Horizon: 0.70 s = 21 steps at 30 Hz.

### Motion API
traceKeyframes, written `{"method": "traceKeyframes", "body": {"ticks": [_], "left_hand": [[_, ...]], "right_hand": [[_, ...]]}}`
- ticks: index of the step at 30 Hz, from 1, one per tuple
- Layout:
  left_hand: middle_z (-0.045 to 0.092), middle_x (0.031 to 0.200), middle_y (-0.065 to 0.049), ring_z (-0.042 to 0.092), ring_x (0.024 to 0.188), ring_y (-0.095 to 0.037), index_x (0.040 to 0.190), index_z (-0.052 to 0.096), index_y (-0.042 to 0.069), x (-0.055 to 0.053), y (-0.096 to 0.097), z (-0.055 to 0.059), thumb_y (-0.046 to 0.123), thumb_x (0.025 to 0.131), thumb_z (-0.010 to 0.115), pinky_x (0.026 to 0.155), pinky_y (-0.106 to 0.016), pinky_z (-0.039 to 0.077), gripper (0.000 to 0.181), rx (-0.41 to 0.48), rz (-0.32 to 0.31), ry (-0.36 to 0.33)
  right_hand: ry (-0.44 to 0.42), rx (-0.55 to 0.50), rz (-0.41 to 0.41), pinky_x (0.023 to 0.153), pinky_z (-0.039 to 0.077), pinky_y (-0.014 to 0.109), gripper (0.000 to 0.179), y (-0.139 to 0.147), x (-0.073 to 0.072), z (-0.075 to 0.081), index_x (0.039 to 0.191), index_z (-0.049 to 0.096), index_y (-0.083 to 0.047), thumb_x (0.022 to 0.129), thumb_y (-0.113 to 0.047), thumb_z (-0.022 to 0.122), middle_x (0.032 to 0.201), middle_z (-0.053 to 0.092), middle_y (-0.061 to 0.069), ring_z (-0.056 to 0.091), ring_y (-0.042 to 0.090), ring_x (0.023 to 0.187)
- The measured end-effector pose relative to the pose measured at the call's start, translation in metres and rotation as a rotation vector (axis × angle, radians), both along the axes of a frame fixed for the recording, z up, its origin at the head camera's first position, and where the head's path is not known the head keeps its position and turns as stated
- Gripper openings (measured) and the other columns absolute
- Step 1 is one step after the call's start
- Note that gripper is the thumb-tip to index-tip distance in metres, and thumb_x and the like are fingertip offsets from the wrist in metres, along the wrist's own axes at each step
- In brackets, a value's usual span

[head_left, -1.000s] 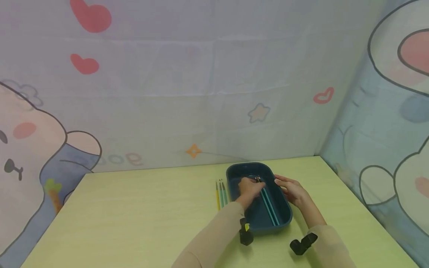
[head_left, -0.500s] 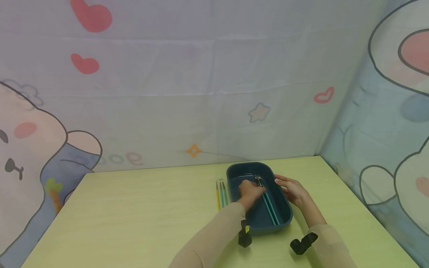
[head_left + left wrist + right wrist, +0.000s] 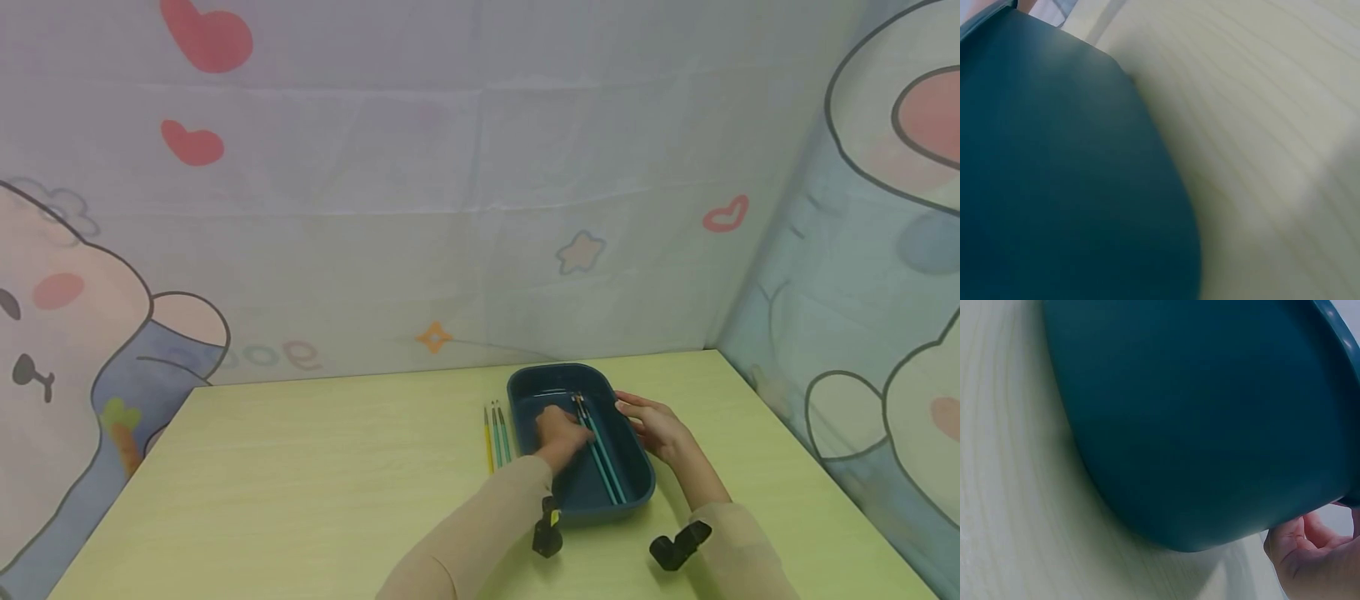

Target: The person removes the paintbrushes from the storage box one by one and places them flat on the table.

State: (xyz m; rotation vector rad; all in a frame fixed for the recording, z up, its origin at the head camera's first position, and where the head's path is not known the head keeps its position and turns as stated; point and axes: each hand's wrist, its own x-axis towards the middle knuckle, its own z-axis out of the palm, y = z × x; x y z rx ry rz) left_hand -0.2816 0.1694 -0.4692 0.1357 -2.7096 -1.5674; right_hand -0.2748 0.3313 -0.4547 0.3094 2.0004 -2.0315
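Note:
A dark teal plastic tray (image 3: 633, 493) stands lengthwise on the table, with two turquoise paintbrushes (image 3: 606, 471) lying side by side along its right half, bristles at the far end. My left hand (image 3: 558, 433) reaches into the tray, its thumb side overlapping the brush handles; its fingertips are hidden, and I cannot tell whether it pinches a brush. My right hand (image 3: 656, 427) holds the tray's right side, with fingertips at the rim. In the right wrist view, bent fingers (image 3: 1316, 540) show against the tray's outer wall (image 3: 1210, 425). The left wrist view shows only tray wall (image 3: 1072, 156) and tabletop.
Left of the tray, several more paintbrushes (image 3: 496, 433), one yellow and others green, lie in a row on the pale table (image 3: 300, 483), partly hidden by my left sleeve. A printed cloth (image 3: 480, 208) hangs behind the table and along its right side.
My left hand has shifted slightly toward me along the brushes, baring more of their bristle ends. The right hand and the tray have stayed in place.

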Motion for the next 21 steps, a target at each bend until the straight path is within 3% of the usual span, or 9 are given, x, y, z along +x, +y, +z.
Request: {"method": "traceKeyframes", "body": {"ticks": [7, 16, 19, 21], "left_hand": [[0.073, 0.074, -0.009, 0.065, 0.067, -0.018, 0.077, 0.075, -0.001, -0.0041, 0.0019, -0.0067, 0.007, 0.061, 0.086, 0.061, -0.029, 0.058, 0.021, -0.047, -0.016, 0.031], [0.073, 0.075, -0.009, 0.064, 0.069, -0.017, 0.077, 0.074, -0.001, 0.002, -0.0026, 0.0019, 0.006, 0.062, 0.084, 0.063, -0.029, 0.058, 0.02, -0.058, -0.022, 0.031], [0.066, 0.063, -0.003, 0.055, 0.059, -0.014, 0.067, 0.071, 0.002, 0.0019, -0.0036, 0.0021, 0.004, 0.062, 0.082, 0.052, -0.025, 0.05, 0.013, -0.062, -0.027, 0.038], [0.056, 0.054, 0.001, 0.046, 0.054, -0.013, 0.057, 0.062, 0.005, 0.0008, -0.0033, 0.0015, 0.003, 0.062, 0.08, 0.045, -0.024, 0.04, 0.018, -0.071, -0.038, 0.045]], "right_hand": [[0.0, 0.001, -0.001, 0.079, 0.056, 0.022, 0.06, 0.0007, -0.0004, -0.0006, 0.149, 0.031, -0.003, 0.098, -0.022, 0.055, 0.107, 0.062, -0.01, 0.062, 0.005, 0.093], [0.004, 0.012, 0.01, 0.081, 0.056, 0.023, 0.06, 0.0002, -0.0004, -0.0011, 0.149, 0.031, -0.003, 0.098, -0.022, 0.055, 0.109, 0.062, -0.009, 0.061, 0.006, 0.095], [0.002, 0.007, 0.011, 0.08, 0.056, 0.023, 0.06, 0.0, -0.001, -0.0011, 0.149, 0.031, -0.003, 0.098, -0.022, 0.054, 0.108, 0.061, -0.01, 0.061, 0.005, 0.094], [0.002, 0.007, 0.013, 0.08, 0.056, 0.022, 0.059, 0.0, -0.0015, -0.001, 0.149, 0.031, -0.003, 0.098, -0.022, 0.054, 0.108, 0.061, -0.01, 0.061, 0.005, 0.094]]}}
